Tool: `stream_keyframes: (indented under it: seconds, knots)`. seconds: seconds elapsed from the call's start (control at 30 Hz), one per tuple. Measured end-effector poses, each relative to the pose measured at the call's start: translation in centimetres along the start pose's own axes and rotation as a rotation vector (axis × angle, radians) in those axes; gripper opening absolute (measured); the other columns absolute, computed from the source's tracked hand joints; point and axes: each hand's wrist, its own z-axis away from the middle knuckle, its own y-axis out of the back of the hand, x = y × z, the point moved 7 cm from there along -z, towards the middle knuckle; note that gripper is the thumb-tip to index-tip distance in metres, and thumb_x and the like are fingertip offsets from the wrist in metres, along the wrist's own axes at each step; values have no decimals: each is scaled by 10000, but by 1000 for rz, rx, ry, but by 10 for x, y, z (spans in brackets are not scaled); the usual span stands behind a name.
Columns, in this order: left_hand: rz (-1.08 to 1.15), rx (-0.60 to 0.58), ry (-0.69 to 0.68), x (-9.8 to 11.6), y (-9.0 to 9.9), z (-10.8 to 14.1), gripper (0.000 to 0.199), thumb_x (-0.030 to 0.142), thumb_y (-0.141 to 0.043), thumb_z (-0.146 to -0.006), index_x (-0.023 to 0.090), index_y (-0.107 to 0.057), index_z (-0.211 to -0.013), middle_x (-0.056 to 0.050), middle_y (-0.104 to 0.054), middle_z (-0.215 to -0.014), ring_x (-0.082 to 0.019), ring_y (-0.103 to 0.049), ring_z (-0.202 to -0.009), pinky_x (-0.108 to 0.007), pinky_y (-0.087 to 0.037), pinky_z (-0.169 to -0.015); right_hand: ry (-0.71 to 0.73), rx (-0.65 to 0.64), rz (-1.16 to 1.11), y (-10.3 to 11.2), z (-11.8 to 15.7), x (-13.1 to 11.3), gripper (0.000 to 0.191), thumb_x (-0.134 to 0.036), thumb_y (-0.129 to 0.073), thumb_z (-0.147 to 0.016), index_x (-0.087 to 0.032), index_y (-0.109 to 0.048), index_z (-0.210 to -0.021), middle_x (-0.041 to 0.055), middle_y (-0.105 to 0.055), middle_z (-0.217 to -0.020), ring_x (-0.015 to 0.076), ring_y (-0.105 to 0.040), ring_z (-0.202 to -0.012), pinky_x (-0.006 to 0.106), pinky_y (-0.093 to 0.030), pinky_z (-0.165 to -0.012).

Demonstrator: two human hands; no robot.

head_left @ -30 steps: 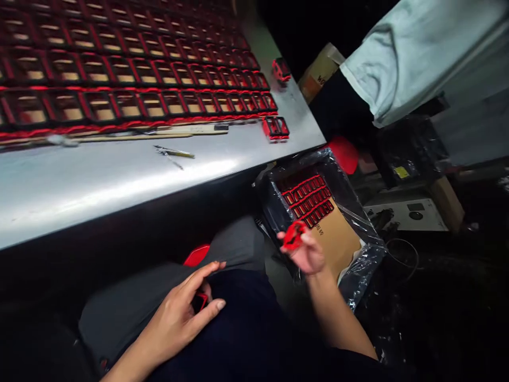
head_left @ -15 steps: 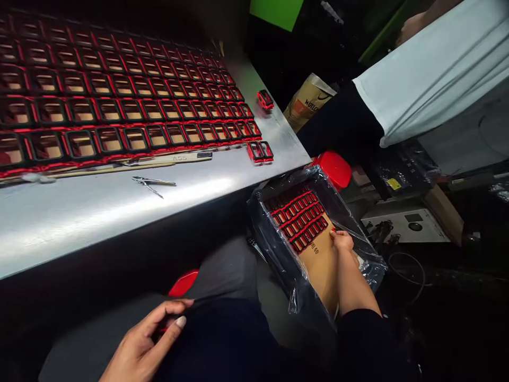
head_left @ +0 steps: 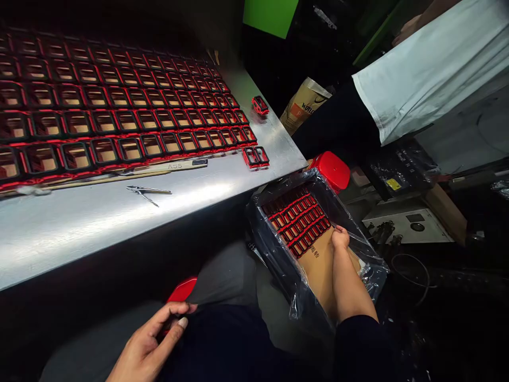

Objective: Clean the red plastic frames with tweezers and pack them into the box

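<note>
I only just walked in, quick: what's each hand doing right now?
Left hand: loosely curled around a red piece, mostly hidden.
Right hand: beside the red-black frames in the box; whether it grips one can't be told.

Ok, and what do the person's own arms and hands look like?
The left hand and right hand are ungloved, with no rings, watch or markings that I can make out. A dark, navy-looking sleeve covers the right arm higher up, leaving the forearm bare. Any left sleeve is out of view.
</note>
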Motion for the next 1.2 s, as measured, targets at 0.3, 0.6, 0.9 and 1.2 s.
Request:
stream_keyframes:
  seconds: [0.3,0.6,0.9,1.2]
  knots:
    - [796,223,152,35,-10,-13,359,325,-826,-629,160,-643,-889,6,-662,-710,-108,-574,-495,-190,-442,-433,315,-501,-286,-43,195,-106,376,-468,-712,-880,-191,-681,-1132,83,-746,-1053,227,-715,-985,395,-580,-921]
    - [318,493,-783,63,21,51,370,233,-656,-930,253,-567,-1289,-79,-662,-1114,-180,-697,-979,-338,-607,-860,-173,-1577,-630,-110,468,-157,335,-461,-845,-728,-231,-764,-958,34,-777,-873,183,-712,-712,284,-588,-612]
    - [-138,205,-785,55,29,71,814,427,-737,-891,238,-317,-1563,-199,-559,-1444,-377,-401,-1456,-652,-418,-1138,163,-1767,-490,-105,463,-184,251,-278,-802,-763,-281,-815,-1014,12,-795,-908,200,-725,-870,319,-573,-780]
    - [-162,54,-767,60,34,65,765,308,-752,-881,243,-365,-1538,-175,-597,-1421,-371,-416,-1461,-626,-451,-1137,65,-1668,-528,-97,467,-178,337,-275,-839,-757,-270,-737,-1078,-5,-751,-894,136,-679,-785,241,-558,-702]
